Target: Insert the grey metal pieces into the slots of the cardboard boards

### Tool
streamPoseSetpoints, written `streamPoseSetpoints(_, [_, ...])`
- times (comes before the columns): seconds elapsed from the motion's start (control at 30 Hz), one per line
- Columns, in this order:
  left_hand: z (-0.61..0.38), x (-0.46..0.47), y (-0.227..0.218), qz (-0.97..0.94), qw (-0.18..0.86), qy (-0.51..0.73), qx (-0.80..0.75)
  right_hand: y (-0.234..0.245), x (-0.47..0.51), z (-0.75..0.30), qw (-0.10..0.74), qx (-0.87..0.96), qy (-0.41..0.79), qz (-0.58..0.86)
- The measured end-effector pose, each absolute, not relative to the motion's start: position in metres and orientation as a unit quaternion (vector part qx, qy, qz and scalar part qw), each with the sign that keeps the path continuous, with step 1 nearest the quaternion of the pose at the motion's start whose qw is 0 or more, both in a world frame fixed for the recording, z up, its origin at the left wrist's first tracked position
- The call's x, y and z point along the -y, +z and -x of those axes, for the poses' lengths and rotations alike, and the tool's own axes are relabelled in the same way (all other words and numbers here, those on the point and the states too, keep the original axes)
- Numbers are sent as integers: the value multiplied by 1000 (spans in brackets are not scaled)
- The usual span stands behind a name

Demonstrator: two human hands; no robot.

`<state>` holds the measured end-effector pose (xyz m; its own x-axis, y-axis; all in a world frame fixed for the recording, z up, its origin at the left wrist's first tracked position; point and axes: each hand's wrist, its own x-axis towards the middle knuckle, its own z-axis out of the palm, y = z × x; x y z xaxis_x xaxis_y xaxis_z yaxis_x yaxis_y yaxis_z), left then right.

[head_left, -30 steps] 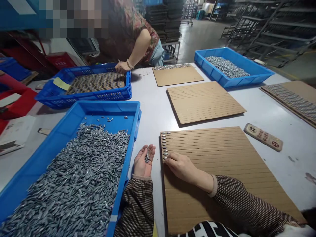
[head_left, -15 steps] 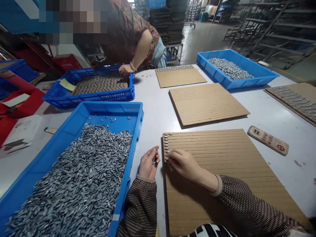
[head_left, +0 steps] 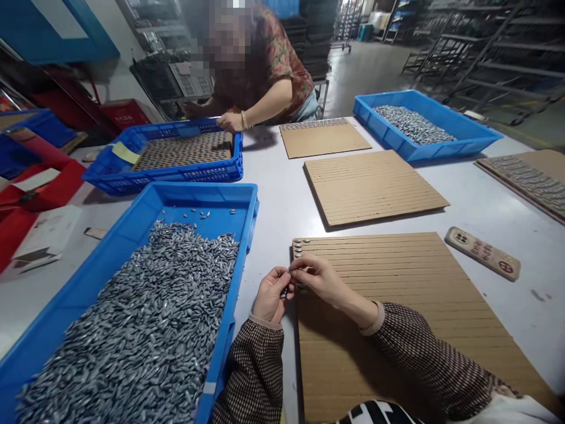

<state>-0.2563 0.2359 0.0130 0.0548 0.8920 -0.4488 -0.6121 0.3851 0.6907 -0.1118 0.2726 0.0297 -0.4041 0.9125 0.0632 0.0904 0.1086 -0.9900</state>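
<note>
My left hand (head_left: 272, 292) is curled around several small grey spindle-shaped metal pieces, just off the left edge of a slitted cardboard sheet (head_left: 379, 282). The fingertips of my right hand (head_left: 322, 281) meet my left thumb and forefinger in a pinch on one such piece. Along the sheet's upper left edge, a short column of the same pieces (head_left: 298, 248) sits in the slits; my right hand hides part of it. To the left, a large blue tray (head_left: 251, 227) holds a deep heap of loose grey pieces (head_left: 145, 312).
Across the table a co-worker's hand (head_left: 230, 122) rests at a blue crate (head_left: 176, 175) holding a filled sheet. Beyond my sheet lie another slitted cardboard (head_left: 375, 185) and a partly filled one (head_left: 326, 141). A second blue tray (head_left: 468, 144) and a phone-like slab (head_left: 483, 253) are on the right.
My right hand has moved left from the cardboard's edge to my left fingertips. The co-worker has shifted to the right and is more upright.
</note>
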Motion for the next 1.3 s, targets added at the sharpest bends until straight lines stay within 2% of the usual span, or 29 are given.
streamPoseSetpoints(0.23, [255,-237,14,-138,708,537,-437,33,-269,102,377,717,439,388])
streamPoseSetpoints(0.37, [267,-243,12,-46,637,610,-468,36,-261,87,384,748,366,399])
streamPoseSetpoints(0.5, [274,-246,12,14,603,655,-456,26,-241,76,354,801,306,375])
streamPoseSetpoints(0.73, [267,-243,13,24,626,640,-445,1,-216,78,297,862,205,355])
streamPoseSetpoints(1.07, [271,-244,19,30,640,623,-449,-2,-218,87,232,899,87,362])
streamPoseSetpoints(1.3, [268,-241,18,-19,634,626,-454,-5,-217,89,207,907,73,360])
